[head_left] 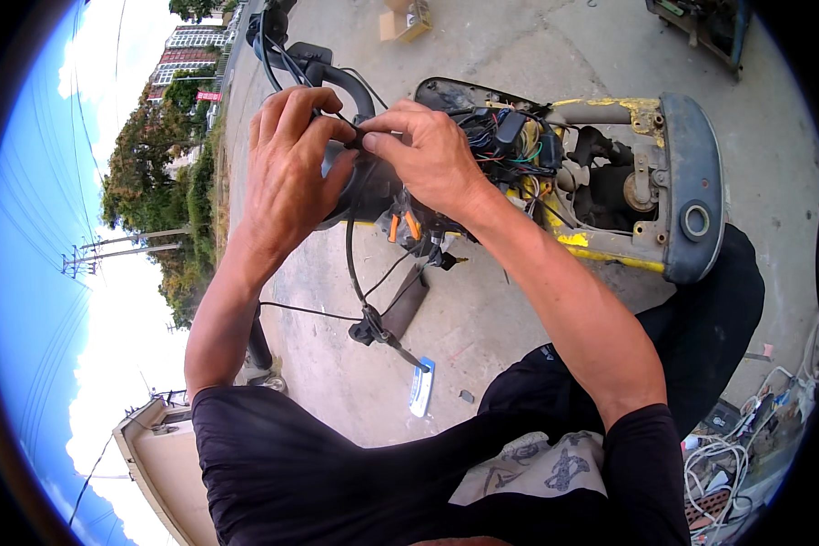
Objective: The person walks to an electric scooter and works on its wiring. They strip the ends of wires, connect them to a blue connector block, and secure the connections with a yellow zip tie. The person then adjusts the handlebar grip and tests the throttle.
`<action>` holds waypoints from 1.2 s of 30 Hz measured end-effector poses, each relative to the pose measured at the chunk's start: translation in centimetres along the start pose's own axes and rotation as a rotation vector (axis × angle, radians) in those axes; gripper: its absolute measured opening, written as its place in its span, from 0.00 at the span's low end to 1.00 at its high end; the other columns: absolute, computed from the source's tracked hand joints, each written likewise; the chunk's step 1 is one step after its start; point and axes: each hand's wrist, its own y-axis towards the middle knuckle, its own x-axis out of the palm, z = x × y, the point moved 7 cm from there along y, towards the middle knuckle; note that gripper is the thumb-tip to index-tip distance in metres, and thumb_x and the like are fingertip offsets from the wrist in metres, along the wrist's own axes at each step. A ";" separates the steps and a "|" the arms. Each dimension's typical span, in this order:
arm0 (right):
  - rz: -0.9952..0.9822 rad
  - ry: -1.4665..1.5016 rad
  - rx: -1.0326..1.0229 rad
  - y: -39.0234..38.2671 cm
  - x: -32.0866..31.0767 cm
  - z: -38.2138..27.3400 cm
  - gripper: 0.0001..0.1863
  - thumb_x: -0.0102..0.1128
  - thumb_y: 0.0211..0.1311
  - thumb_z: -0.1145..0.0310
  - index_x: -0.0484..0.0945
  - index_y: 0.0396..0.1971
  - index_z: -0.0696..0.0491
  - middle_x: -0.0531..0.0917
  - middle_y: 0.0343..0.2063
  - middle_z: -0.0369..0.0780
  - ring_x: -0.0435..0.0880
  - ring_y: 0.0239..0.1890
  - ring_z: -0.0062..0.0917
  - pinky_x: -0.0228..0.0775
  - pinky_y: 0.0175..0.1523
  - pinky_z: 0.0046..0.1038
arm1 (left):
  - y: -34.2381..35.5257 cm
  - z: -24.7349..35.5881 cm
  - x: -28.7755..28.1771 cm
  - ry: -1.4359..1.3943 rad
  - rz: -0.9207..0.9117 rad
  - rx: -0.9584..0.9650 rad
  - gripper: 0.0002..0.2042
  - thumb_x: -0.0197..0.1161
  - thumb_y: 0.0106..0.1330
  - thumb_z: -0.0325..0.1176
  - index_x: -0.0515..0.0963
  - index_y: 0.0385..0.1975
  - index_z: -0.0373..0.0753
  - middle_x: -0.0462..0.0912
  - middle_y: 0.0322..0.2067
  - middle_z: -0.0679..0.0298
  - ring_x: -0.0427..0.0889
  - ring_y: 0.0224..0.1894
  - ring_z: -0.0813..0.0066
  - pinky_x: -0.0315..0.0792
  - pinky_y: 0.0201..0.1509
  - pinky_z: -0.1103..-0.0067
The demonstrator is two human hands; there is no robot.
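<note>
My left hand [291, 164] and my right hand [428, 155] meet at the scooter's handlebar [350, 86], fingers curled and pinching on a small black piece [358, 136] among the cables; its exact shape is hidden. Below them, orange-handled pliers [403, 226] sit among dark plastic and wiring. To the right of my hands lie a tangle of wires [510, 136] and the yellow frame [569, 238], with a dark end panel [692, 218]. A black cable [352, 264] hangs down from the handlebar to a dark bundle [366, 329].
A cardboard box [400, 25] and a rusty metal stand [701, 27] are on the concrete [555, 45]. A blue-and-white flat packet [422, 387] lies below. White cables and clutter [719, 464] lie at lower right. A small building [155, 437], trees and power lines show at left.
</note>
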 end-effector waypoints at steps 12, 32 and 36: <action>0.140 0.038 -0.065 -1.1 -0.3 -0.9 0.08 0.72 0.60 0.68 0.92 0.38 0.51 0.87 0.36 0.40 0.88 0.37 0.36 0.79 0.43 0.34 | -0.1 -0.8 0.5 -0.094 0.015 -0.074 0.13 0.73 0.51 0.23 0.80 0.36 0.39 0.79 0.47 0.60 0.75 0.52 0.55 0.71 0.57 0.63; 0.345 -0.059 -0.375 -2.0 0.3 -3.0 0.05 0.74 0.57 0.75 0.88 0.33 0.53 0.84 0.33 0.38 0.87 0.32 0.35 0.78 0.37 0.34 | -0.9 -1.0 0.2 -0.278 0.138 -0.210 0.07 0.70 0.63 0.20 0.81 0.39 0.35 0.85 0.39 0.61 0.89 0.37 0.67 0.82 0.40 0.75; 0.364 -0.250 -0.505 -2.2 0.4 -3.8 0.05 0.72 0.56 0.74 0.84 0.32 0.52 0.81 0.32 0.37 0.87 0.31 0.35 0.79 0.36 0.36 | -0.9 -1.7 0.5 -0.410 0.119 -0.349 0.08 0.70 0.65 0.19 0.80 0.41 0.33 0.88 0.38 0.62 0.91 0.39 0.74 0.84 0.45 0.79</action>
